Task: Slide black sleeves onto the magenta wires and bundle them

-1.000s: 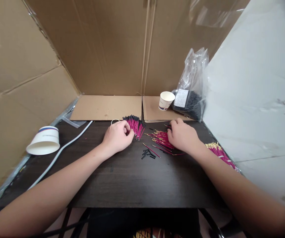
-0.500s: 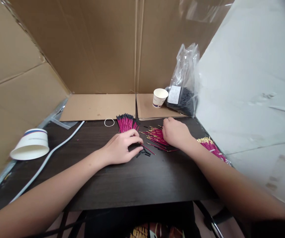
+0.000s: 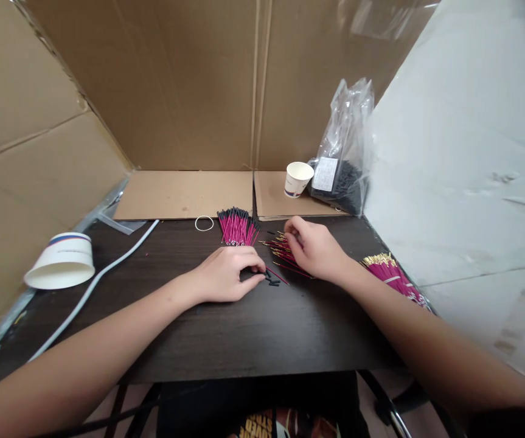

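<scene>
My left hand [image 3: 230, 274] rests low over the dark table, its thumb and forefinger drawn into a pinch beside a few short black sleeves [image 3: 274, 283]. What lies between those fingertips is too small to make out. A single magenta wire [image 3: 278, 275] lies just past them. My right hand [image 3: 314, 246] is closed above a loose pile of gold-tipped magenta wires [image 3: 285, 252], and a gold wire tip [image 3: 281, 233] pokes out at its fingers. Behind my left hand is a bunch of magenta wires with black ends [image 3: 237, 226].
A bundle of gold-tipped wires [image 3: 387, 271] lies by the right wall. At the back stand a paper cup [image 3: 299, 179] and a clear bag of black sleeves [image 3: 344, 176]. A rubber band [image 3: 204, 224], a tipped cup [image 3: 61, 261] and a pale cable [image 3: 102, 274] are leftward.
My right hand has shifted left off the pile, a gold wire tip moving along with it. The left hand's thumb and forefinger have come together near the black sleeves. The view has shifted slightly.
</scene>
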Motion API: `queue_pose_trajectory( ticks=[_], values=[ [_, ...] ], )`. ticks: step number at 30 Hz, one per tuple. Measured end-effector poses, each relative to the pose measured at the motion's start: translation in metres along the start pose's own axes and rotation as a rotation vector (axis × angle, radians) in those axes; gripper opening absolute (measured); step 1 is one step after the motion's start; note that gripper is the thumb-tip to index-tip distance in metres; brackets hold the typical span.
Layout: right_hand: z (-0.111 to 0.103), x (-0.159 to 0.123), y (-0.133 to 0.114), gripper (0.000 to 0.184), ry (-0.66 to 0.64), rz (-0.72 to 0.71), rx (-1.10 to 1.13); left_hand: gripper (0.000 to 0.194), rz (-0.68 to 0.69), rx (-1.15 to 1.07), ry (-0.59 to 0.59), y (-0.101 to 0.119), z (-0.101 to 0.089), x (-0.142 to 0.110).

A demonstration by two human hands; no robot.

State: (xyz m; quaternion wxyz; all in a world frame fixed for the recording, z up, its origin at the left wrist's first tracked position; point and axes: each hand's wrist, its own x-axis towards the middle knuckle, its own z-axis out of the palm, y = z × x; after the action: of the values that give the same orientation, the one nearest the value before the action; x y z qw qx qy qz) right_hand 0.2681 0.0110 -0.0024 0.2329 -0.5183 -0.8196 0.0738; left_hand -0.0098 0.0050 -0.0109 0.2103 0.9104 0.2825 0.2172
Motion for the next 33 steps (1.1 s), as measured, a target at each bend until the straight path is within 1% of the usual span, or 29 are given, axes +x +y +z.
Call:
queue_pose_trajectory(
  ticks=[2, 4, 7, 12, 16, 22, 25, 31, 33],
  values=[
    [0.006, -0.001, 0.001, 0.02, 0.053, -0.108, 0.165, 0.017, -0.005, -0.011, 0.008, 0.0, 0.0, 0.0],
    [0.011, -0.002, 0.0, 0.024, 0.08, -0.163, 0.268, 0.016, -0.004, -0.016, 0.016, -0.001, -0.001, 0.0],
    [0.016, -0.002, -0.003, 0.025, 0.113, -0.18, 0.347, 0.015, 0.006, -0.011, 0.021, -0.001, -0.003, 0.0],
    [0.017, -0.002, -0.007, 0.025, 0.158, -0.157, 0.418, 0.012, 0.014, 0.01, 0.011, -0.001, -0.01, -0.001],
    [0.013, -0.003, -0.012, 0.022, 0.174, -0.189, 0.414, 0.011, 0.021, 0.018, -0.023, 0.0, -0.014, -0.002],
    [0.007, -0.007, -0.02, 0.027, 0.133, -0.295, 0.305, 0.015, 0.007, 0.041, -0.058, 0.003, -0.019, -0.003],
    [0.007, -0.008, -0.02, 0.029, 0.118, -0.315, 0.262, 0.015, -0.003, 0.056, -0.072, 0.004, -0.021, -0.003],
    [0.011, -0.006, -0.015, 0.032, 0.111, -0.344, 0.247, 0.004, -0.001, 0.048, -0.107, 0.005, -0.024, -0.003],
    [0.014, -0.006, -0.013, 0.031, 0.116, -0.354, 0.242, 0.003, -0.001, 0.039, -0.115, 0.006, -0.024, -0.002]
  ],
)
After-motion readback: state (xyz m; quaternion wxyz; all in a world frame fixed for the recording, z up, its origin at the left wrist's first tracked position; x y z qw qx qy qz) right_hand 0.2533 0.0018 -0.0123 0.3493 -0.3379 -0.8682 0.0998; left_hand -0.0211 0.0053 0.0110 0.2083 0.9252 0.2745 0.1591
